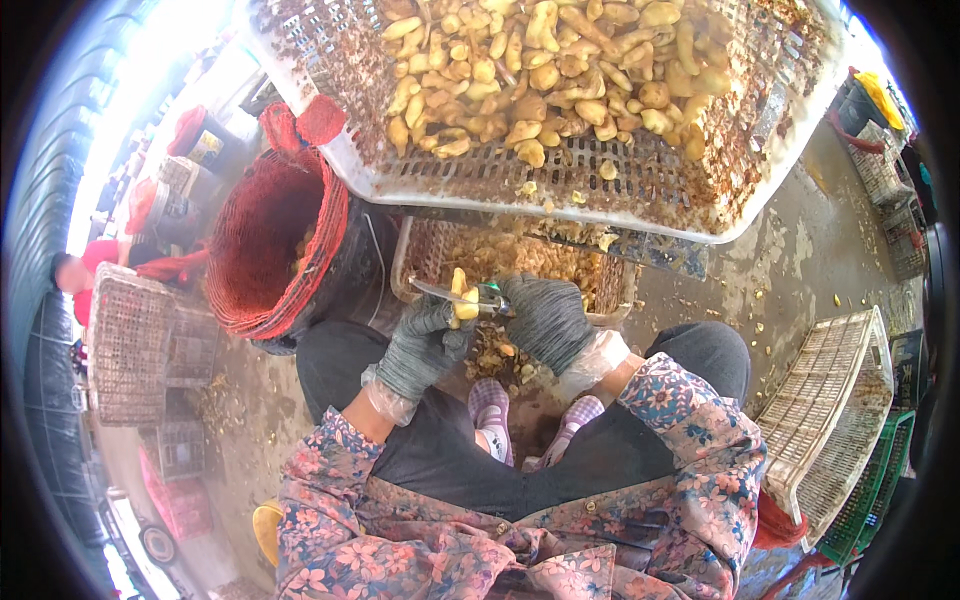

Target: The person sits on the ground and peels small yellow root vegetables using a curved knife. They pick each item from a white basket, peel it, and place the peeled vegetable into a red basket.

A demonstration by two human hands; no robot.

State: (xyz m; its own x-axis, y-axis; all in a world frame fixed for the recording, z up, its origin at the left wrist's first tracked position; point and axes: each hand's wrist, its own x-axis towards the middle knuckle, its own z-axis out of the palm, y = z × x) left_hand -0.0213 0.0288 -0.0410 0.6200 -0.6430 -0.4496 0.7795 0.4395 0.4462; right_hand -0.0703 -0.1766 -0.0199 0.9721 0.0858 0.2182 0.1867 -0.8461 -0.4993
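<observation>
Both my hands wear grey knit gloves, with clear plastic at the wrists. My left hand (430, 338) is closed on a pale yellow piece of ginger (463, 294), pinched upright between thumb and fingers. My right hand (548, 322) grips a small knife (435, 290); its handle is mostly hidden in the glove. The blade points left and crosses at the ginger, level with my left fingertips. Just beyond my hands, a large white slotted crate (560, 190) holds a heap of similar knobby ginger (530, 70) and brown scraps.
Left of my knees stands a dark bucket lined with red mesh (270, 240). Beneath the large crate is a lower crate (405, 255) with peelings. Stacked baskets (830, 390) stand at right, and more crates (130, 330) at left. Scraps litter the wet floor (780, 240) and lie by my feet.
</observation>
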